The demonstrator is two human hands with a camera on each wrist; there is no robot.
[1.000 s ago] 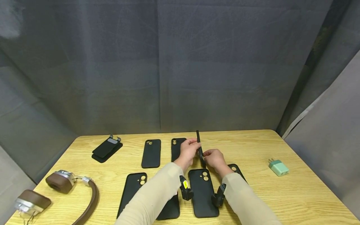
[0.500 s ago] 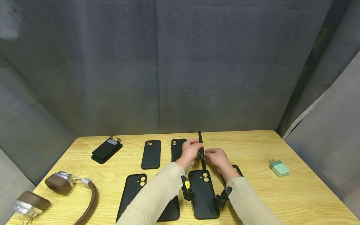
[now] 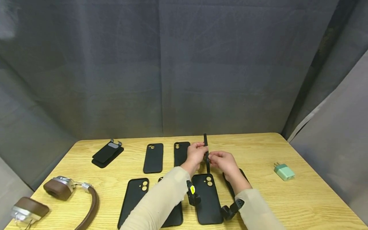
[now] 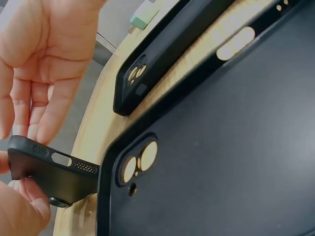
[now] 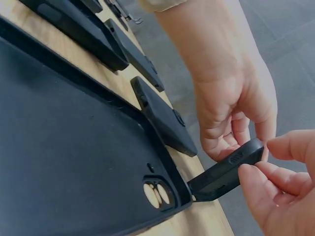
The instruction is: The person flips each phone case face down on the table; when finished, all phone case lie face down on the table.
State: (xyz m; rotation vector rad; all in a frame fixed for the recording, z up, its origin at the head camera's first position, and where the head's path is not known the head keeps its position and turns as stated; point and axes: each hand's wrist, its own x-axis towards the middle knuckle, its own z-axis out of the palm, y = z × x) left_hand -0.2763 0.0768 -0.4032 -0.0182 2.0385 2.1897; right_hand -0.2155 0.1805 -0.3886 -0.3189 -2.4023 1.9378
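A black phone case [image 3: 205, 139] stands on edge in the head view, turned so that only its narrow side shows. My left hand [image 3: 195, 156] grips its left side. My right hand [image 3: 225, 163] meets its right side, thumb and fingers at the edge. In the left wrist view the end of that case [image 4: 54, 172] shows a port cutout and speaker holes. In the right wrist view, right thumb and fingers [image 5: 253, 184] pinch the case at a corner. Close in front lies another black phone case [image 3: 208, 201] with camera cutouts.
More black phone cases [image 3: 153, 158] lie in rows on the wooden table [image 3: 287, 210]. A card-holder-like black case [image 3: 107, 154] is at back left. Brown headphones [image 3: 93, 207] lie at front left, a mint green plug [image 3: 284, 172] at right. Grey cloth [image 3: 115, 80] hangs behind.
The upright phone case has shifted slightly right and turned straighter. My right forearm and wrist have swung a little right; both hands stay at the case.
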